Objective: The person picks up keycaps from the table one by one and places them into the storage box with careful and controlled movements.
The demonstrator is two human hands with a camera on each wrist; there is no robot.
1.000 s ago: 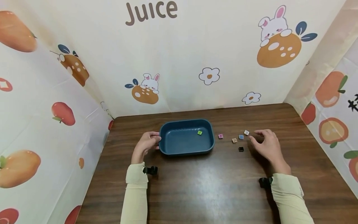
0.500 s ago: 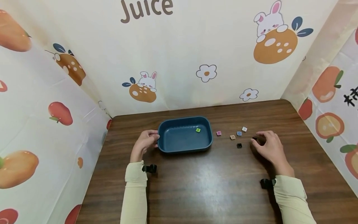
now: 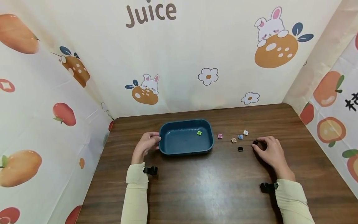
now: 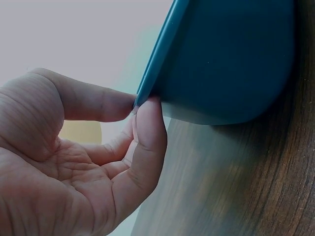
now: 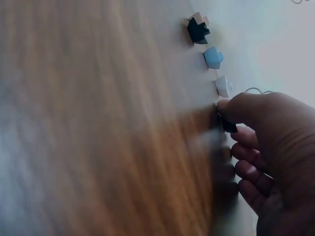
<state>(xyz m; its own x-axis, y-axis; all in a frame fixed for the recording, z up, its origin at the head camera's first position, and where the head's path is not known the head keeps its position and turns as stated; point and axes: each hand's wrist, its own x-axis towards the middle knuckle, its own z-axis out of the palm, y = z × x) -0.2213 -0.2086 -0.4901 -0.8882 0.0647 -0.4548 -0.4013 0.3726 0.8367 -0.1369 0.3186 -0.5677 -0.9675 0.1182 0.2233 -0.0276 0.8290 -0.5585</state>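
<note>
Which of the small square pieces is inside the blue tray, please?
The green piece: it alone lies in the blue tray; every other one is outside.

Brown lettering (image 3: 151, 14) "Juice" on back cloth (image 3: 179, 46), high above left-hand fingers (image 3: 154, 134). Black character (image 3: 349, 105) on right cloth (image 3: 338, 107), up and right of right-hand fingers (image 3: 263, 138); cut off, unreadable.

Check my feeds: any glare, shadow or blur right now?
Head view: a pale glare patch on the tabletop, dark shadow beside the right hand; left wrist view: the blue tray looks dark against a washed-out background; right wrist view: the nearer wood grain is blurred, and the pinched black block shows mostly as a dark shape.
</note>
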